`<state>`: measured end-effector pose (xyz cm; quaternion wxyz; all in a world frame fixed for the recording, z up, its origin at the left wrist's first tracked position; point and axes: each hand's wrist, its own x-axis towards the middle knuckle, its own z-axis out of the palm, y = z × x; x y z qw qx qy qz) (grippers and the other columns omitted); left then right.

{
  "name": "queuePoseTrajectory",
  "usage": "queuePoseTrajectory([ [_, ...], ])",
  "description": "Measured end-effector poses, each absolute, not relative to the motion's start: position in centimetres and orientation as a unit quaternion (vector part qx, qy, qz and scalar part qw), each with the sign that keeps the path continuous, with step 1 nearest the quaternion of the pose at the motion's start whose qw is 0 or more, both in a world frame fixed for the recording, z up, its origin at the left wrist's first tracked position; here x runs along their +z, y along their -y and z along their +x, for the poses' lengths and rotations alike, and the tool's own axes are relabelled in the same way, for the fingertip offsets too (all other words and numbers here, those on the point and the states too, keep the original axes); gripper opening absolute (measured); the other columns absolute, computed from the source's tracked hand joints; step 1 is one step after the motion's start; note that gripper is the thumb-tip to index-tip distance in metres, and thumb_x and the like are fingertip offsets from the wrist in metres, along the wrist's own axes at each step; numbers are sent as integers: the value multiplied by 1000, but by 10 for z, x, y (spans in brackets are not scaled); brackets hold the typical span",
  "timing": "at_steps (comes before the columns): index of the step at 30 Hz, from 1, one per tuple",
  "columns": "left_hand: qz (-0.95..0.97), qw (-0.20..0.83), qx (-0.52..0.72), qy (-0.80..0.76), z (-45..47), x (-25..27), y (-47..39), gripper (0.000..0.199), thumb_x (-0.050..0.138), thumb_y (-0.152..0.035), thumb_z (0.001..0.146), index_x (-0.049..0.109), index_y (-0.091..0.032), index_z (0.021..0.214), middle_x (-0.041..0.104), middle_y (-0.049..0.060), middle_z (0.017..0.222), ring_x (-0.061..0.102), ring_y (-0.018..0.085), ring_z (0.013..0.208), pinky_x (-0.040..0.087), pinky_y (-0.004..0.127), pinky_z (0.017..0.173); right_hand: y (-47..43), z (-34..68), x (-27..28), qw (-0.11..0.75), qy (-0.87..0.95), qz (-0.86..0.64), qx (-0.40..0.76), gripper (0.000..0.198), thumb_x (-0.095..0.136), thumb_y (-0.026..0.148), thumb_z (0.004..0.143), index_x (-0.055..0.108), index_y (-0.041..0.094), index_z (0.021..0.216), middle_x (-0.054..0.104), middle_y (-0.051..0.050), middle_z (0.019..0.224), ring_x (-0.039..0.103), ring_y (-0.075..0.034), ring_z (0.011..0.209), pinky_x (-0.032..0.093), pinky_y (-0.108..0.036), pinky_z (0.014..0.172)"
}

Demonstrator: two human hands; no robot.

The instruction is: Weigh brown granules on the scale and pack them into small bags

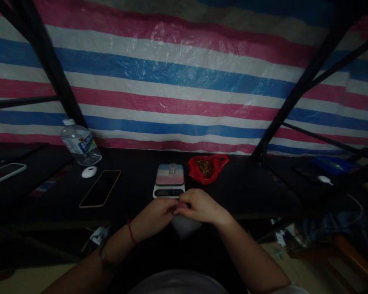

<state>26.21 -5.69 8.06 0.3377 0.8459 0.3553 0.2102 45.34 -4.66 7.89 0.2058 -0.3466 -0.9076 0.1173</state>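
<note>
I see the left hand [164,208] and right hand [200,206] meeting just in front of a white scale [158,192], fingers pinched together on the top of a blurred, pale bag [184,226] hanging at the front edge of the black table [135,169]. A loose pinch could, I judge, drop it off that edge; a knuckle bumping the scale could topple the small clear object [172,168] on it, or spill the nearby open red bag [199,176].
</note>
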Motion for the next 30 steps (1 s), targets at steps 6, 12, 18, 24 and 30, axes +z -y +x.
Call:
queuePoseTrajectory([
  [6, 848, 314, 218, -368, 261, 79, 56, 25, 48, -19, 86, 73, -18, 83, 73, 4, 78, 64, 16, 71, 45, 24, 66, 48, 455, 85, 209, 925, -308, 79, 32, 54, 41, 91, 64, 16, 73, 62, -2, 68, 54, -12, 64, 34, -25, 61],
  [12, 824, 350, 240, -376, 256, 83, 54, 21, 55, -30, 84, 74, -20, 81, 69, 1, 69, 60, 14, 63, 43, 20, 57, 48, 457, 85, 255, 922, -276, 92, 32, 49, 36, 94, 62, 17, 71, 59, -1, 65, 53, -12, 62, 37, -25, 62],
  [18, 750, 436, 294, -400, 249, 90, 52, 23, 60, -33, 80, 75, -17, 83, 72, 2, 74, 61, 14, 63, 46, 22, 57, 48, 456, 83, 360, 873, -304, 130, 41, 48, 38, 93, 55, 17, 59, 52, 0, 57, 49, -12, 58, 36, -23, 57],
  [24, 781, 385, 306, -384, 248, 92, 56, 22, 58, -32, 83, 76, -20, 88, 73, 3, 77, 64, 16, 70, 48, 23, 63, 46, 454, 79, 336, 863, -304, 225, 46, 44, 42, 93, 51, 17, 55, 48, 2, 53, 44, -9, 50, 34, -21, 50],
  [30, 754, 444, 289, -389, 250, 89, 56, 24, 61, -35, 80, 74, -16, 81, 69, 3, 69, 60, 14, 62, 44, 21, 56, 49, 448, 80, 333, 877, -272, 215, 50, 35, 44, 96, 48, 18, 55, 47, 1, 53, 45, -10, 51, 35, -22, 52],
])
